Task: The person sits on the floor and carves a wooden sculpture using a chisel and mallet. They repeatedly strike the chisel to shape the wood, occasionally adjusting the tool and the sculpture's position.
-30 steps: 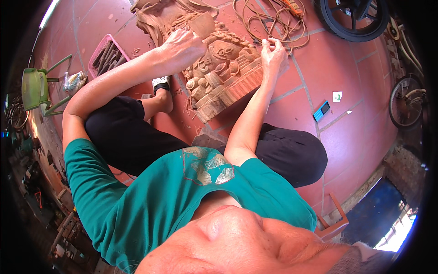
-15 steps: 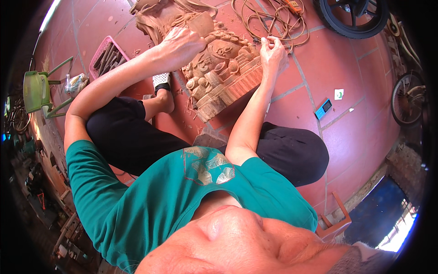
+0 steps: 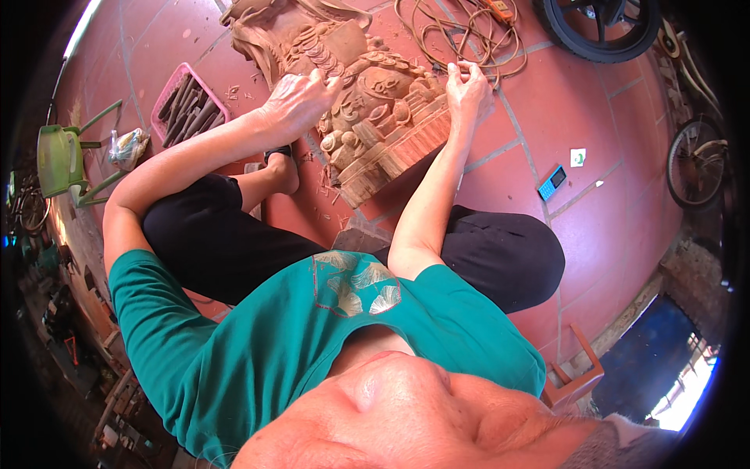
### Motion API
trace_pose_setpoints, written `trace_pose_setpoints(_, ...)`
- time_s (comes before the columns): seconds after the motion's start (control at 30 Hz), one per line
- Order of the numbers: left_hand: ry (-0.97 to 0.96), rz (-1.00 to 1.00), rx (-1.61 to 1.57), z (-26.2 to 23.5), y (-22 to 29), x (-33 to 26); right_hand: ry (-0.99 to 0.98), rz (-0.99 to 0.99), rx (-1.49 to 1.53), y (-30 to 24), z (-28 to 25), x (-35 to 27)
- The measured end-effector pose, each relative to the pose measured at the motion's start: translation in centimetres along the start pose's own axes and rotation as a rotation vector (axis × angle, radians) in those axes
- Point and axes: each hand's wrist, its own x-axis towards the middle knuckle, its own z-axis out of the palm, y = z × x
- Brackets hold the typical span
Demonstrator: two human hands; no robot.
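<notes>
A brown wood carving (image 3: 375,102) with deep relief of rounded shapes lies on the tiles in front of me, its flat stepped base (image 3: 383,172) turned toward my right. My left hand (image 3: 301,102) is closed, fingers curled, over the carving's left edge. What it grips, if anything, is hidden. At the carving's right edge my right hand (image 3: 469,94) has its fingertips pinched together. Anything between them is too small to name. Wood chips (image 3: 328,184) are scattered by the carving's near left side, close to my foot (image 3: 281,172).
On the left are a pink basket (image 3: 224,117) of dark stick-like pieces, a plastic bag (image 3: 127,148) and a green stool (image 3: 58,160). An orange extension cord (image 3: 469,35) lies coiled beyond my right hand. A black wheel (image 3: 601,43), blue phone (image 3: 551,183) and white card (image 3: 577,158) are right.
My left hand has moved back toward me and left, down from the carving's upper part, uncovering more relief. My right hand has stayed in place, still pinched.
</notes>
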Motion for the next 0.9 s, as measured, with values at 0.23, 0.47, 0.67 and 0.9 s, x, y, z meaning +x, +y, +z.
trace_pose_setpoints(0.23,0.125,0.133,0.205,1.2,0.8,-0.8,-0.009,0.006,-0.016,0.0,-0.1,0.0)
trace_pose_setpoints(0.47,0.173,0.144,0.201,2.3,-0.3,-1.1,-0.029,0.031,-0.004,-0.4,-0.3,-0.1)
trace_pose_setpoints(0.67,0.106,0.084,0.090,2.2,-0.4,-1.1,-0.011,0.023,-0.004,-0.2,0.0,0.0)
trace_pose_setpoints(0.9,0.116,0.066,-0.041,3.4,-1.3,-1.0,-0.033,-0.001,-0.001,0.0,-0.1,0.0)
